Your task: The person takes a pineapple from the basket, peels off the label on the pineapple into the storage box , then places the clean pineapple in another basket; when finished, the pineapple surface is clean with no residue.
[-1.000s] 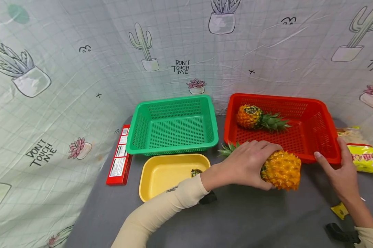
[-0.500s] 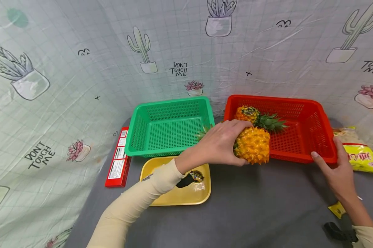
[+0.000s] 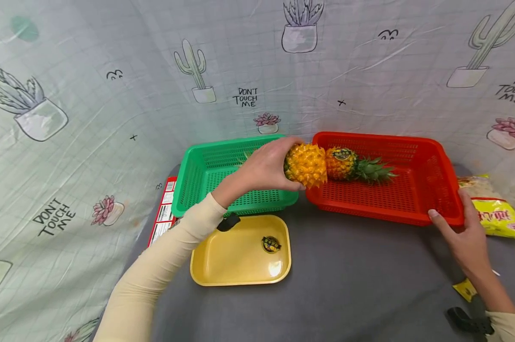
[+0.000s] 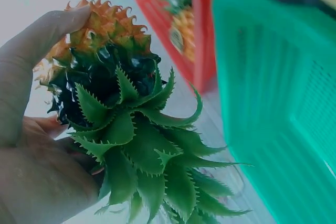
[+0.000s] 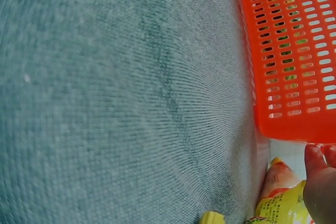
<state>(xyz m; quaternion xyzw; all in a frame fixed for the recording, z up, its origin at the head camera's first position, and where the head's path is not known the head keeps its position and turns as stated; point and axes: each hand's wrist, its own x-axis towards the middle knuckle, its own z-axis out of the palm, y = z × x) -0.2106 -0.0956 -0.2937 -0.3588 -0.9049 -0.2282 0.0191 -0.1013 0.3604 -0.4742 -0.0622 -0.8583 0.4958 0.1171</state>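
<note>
My left hand (image 3: 268, 166) grips a toy-like pineapple (image 3: 306, 166) over the right end of the green basket (image 3: 236, 209). In the left wrist view, its spiky green crown (image 4: 152, 156) points away from the fingers, and the thumb lies along the orange body. Another pineapple (image 3: 342, 164), with a dark label, lies at the left inside the red basket (image 3: 394, 216). My right hand (image 3: 469, 242) holds the red basket's front right corner, thumb at the front and fingers along the right side. The right wrist view shows its fingertips against that corner.
A yellow tray (image 3: 236, 280) stands in front of the green basket, with a round black label (image 3: 271, 244) in it. A red box (image 3: 163, 211) lies left, partly behind the left sleeve. Right of the red basket lies a yellow bag (image 3: 499, 216); a small yellow packet (image 3: 466, 289) is near the right wrist.
My left hand has carried the pineapple up and left, from in front of the red basket to over the green basket's right end. The right hand has stayed at the red basket's corner.
</note>
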